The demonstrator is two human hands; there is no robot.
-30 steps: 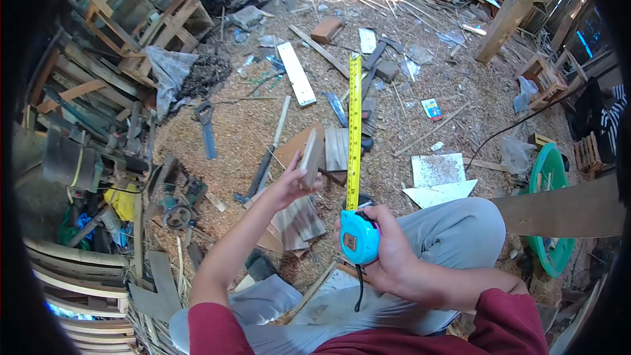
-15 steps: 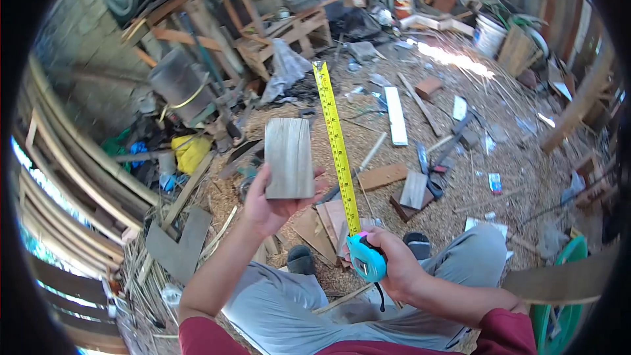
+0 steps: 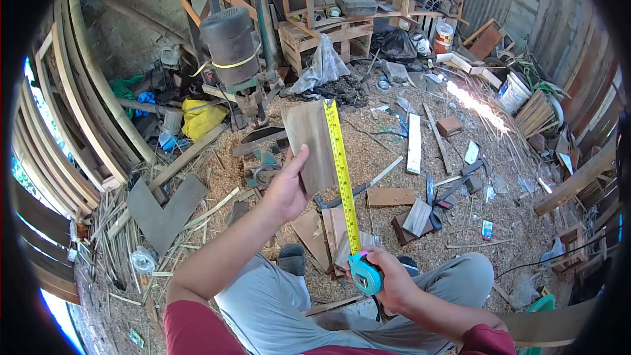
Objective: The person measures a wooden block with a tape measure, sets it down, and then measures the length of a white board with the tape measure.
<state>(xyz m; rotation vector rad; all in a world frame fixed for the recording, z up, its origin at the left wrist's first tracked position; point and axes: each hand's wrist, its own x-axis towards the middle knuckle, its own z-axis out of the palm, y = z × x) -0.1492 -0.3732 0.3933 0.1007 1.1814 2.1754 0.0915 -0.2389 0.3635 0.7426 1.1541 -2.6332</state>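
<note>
The wooden block (image 3: 310,141) is hiding most of my left fingers (image 3: 298,158), and the numbers on the yellow blade (image 3: 342,184) are proving hard to read. That blade is running beside the block's right edge; whether they're touching, I can't tell. Shavings-covered floor (image 3: 369,148) is lying open rightward. My left fingers are gripping the block's lower left side; my right fingers (image 3: 379,258) are curling around the blue tape measure (image 3: 365,274).

My rectangular grey-brown wooden block (image 3: 309,144): matt, straight-grained. My turquoise plastic tape-measure case (image 3: 365,275): smooth; long yellow blade (image 3: 343,181): smooth, printed. My pale grey cloth trousers (image 3: 276,309): matt, creased. Brown shavings-strewn floor (image 3: 368,156): rough.
</note>
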